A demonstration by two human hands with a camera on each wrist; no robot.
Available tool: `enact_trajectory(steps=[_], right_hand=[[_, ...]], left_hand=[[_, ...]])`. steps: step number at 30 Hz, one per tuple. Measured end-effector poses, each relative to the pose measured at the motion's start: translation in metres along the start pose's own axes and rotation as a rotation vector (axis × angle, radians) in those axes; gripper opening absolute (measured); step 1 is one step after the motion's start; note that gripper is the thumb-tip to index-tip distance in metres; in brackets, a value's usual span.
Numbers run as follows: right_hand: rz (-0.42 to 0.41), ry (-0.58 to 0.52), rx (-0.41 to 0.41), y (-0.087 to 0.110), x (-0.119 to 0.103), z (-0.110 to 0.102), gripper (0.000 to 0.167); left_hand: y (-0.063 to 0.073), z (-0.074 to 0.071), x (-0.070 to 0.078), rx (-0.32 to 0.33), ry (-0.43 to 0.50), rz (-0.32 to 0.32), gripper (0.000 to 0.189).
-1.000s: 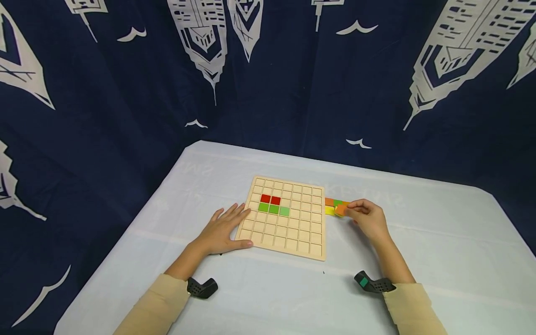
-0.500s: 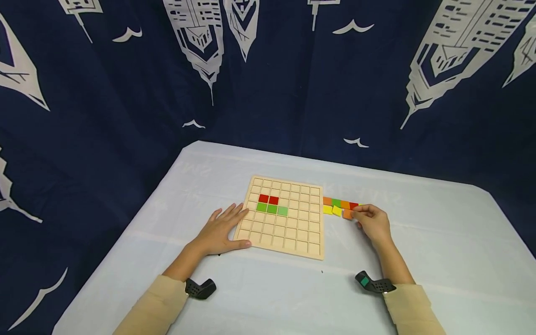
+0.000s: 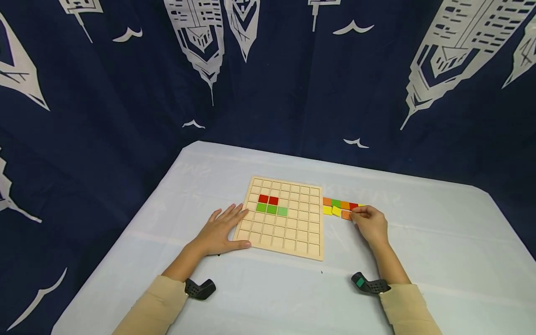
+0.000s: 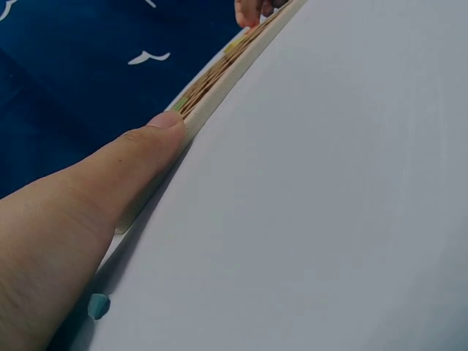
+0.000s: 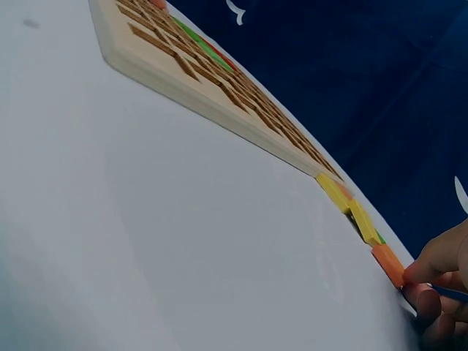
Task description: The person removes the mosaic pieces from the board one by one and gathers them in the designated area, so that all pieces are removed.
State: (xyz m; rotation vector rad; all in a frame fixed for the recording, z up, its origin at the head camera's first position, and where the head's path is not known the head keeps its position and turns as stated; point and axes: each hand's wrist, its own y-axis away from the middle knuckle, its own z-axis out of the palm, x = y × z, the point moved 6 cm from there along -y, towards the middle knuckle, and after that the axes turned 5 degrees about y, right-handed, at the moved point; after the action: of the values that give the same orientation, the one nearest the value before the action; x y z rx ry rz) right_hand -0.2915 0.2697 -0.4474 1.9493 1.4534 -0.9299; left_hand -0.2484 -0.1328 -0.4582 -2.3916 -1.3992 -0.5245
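Observation:
A square wooden grid board [image 3: 293,232] lies on the table. Two red tiles [image 3: 268,199], two green tiles [image 3: 266,208] and a paler green tile [image 3: 282,211] sit in its cells. My left hand [image 3: 219,232] rests spread along the board's left edge, its thumb [image 4: 157,135] on the near corner in the left wrist view. Right of the board, my right hand [image 3: 370,223] pinches an orange tile [image 5: 388,265] by its right edge. Left of that tile are two yellow tiles [image 3: 331,211], the second one turned askew. The far side of the right fingers is hidden.
Behind the yellow tiles runs a row of orange, green, red and yellow tiles [image 3: 340,204], partly covered by the right hand. A white cloth covers the table [image 3: 268,298]. A dark blue printed curtain [image 3: 284,102] hangs beyond the far edge.
My right hand has shifted right with the orange tile, from over the yellow tiles to their right side. The second yellow tile and the back row are now uncovered. The left hand stays put.

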Motion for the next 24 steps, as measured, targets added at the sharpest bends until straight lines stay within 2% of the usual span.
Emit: enact_trajectory(steps=[11,24], right_hand=[[0.001,0.038,0.011,-0.0005,-0.0006,0.0022,0.023],[-0.017,-0.009,-0.003,0.0009,-0.0083,-0.0010,0.022]], left_hand=[[0.0011,-0.0021,0.0002,0.008,0.005,0.005,0.094],[0.0000,0.0001,-0.0011,0.005,-0.002,0.004,0.094]])
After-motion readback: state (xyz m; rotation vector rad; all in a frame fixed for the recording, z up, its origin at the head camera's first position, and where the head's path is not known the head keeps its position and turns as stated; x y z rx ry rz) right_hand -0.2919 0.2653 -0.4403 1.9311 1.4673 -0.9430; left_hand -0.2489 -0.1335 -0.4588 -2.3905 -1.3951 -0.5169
